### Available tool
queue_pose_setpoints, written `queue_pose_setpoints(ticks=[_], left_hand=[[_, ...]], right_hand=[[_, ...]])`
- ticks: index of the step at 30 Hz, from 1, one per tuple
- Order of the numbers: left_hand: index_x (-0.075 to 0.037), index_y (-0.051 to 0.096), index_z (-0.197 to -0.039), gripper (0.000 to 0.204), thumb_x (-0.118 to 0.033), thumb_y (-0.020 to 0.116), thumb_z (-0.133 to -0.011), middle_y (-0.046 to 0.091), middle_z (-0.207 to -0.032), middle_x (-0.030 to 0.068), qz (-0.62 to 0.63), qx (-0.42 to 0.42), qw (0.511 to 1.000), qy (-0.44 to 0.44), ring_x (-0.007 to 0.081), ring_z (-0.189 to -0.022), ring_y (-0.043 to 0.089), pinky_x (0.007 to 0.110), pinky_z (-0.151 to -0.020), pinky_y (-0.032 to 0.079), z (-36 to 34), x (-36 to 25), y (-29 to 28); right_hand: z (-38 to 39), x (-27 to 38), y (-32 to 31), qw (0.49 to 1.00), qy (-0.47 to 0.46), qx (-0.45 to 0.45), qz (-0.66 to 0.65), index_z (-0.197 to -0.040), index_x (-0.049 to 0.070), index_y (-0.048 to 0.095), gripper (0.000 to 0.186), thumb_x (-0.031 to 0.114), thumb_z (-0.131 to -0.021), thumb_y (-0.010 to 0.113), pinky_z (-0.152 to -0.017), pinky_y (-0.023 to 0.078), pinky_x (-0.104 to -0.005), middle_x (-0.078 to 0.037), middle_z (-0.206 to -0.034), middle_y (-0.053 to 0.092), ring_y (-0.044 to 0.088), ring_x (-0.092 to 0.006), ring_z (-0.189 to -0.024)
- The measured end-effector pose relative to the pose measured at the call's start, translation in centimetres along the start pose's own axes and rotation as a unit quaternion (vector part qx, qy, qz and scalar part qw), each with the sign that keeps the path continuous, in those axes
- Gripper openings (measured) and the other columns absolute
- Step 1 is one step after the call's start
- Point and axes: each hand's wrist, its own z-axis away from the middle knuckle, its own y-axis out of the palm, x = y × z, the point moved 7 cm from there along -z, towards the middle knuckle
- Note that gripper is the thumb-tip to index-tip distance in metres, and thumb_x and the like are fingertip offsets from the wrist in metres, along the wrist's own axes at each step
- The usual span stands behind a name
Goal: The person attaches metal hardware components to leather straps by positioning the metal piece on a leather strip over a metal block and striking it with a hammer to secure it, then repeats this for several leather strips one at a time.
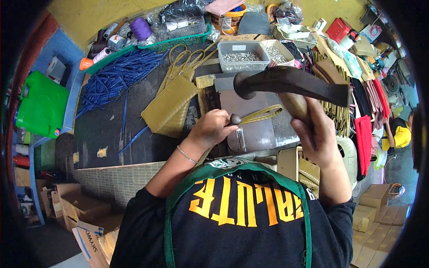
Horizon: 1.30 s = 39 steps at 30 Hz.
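Observation:
My right hand (318, 134) is wrapped round the wooden handle of a hammer (292, 81), its dark metal head raised above the bench. My left hand (211, 127) is closed on an upright metal punch (235, 119), of which mostly the rounded top shows. A looped gold strap (262, 113) extends to the right from beneath the punch. Both lie over a grey metal plate (254, 134). Left of my left hand rests a gold woven-pattern pouch (170, 106) with thin strap loops. The punch's lower tip is hidden.
Blue cord strips (120, 73) lie on the dark bench at the left. A clear tub (241, 56) of small metal fittings stands beyond the plate. Stacked gold pieces (334, 117) and red material (363, 143) line the right. Cardboard boxes (85, 201) stand below. A person in yellow (397, 136) is far right.

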Motion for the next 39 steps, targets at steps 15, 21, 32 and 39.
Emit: queue_pose_setpoints(ticks=[15,21,32,39], left_hand=[[0.002,0.054,-0.064,0.024,-0.016,0.069,-0.069,0.052,-0.065,0.0132,0.026,-0.015,1.000,0.005,0.0285,-0.061,0.054,0.036,-0.058,0.044,-0.4,-0.6,-0.3],[-0.005,0.058,-0.076,0.025,-0.028,0.065,-0.074,0.055,-0.069,0.0100,0.003,-0.026,0.999,0.044,0.0289,-0.064,0.054,0.037,-0.061,0.044,-0.3,-0.7,0.0],[-0.001,0.058,-0.076,0.021,-0.018,0.069,-0.070,0.056,-0.070,0.0113,-0.046,-0.003,0.999,0.026,0.0276,-0.065,0.055,0.035,-0.061,0.044,-0.6,-0.8,-0.1],[0.003,0.056,-0.070,0.023,-0.016,0.069,-0.069,0.054,-0.069,0.0151,0.032,-0.005,0.999,0.022,0.0309,-0.064,0.053,0.036,-0.059,0.044,-0.4,-0.7,0.1]], right_hand=[[0.9,-0.9,-2.2,0.988,-0.084,-0.085,-0.095,-0.117,-0.004,0.042,0.044,0.012,-0.080,0.060,-0.065,0.046,-0.0314,-0.015,-0.089,0.058,0.058,-0.0234,-0.075],[2.7,-4.2,4.3,0.989,0.060,0.125,0.058,-0.115,0.005,0.047,0.043,0.023,-0.079,0.061,-0.063,0.049,-0.0376,-0.017,-0.087,0.059,0.060,-0.0337,-0.076],[0.9,-3.6,1.0,0.999,0.033,0.042,-0.013,-0.116,-0.004,0.045,0.044,0.014,-0.080,0.061,-0.068,0.047,-0.0355,-0.017,-0.089,0.059,0.060,-0.0264,-0.081],[1.1,-2.4,1.5,0.988,-0.048,0.118,0.086,-0.125,-0.001,0.035,0.052,0.024,-0.084,0.056,-0.065,0.047,-0.0349,-0.017,-0.088,0.059,0.060,-0.0286,-0.078]])
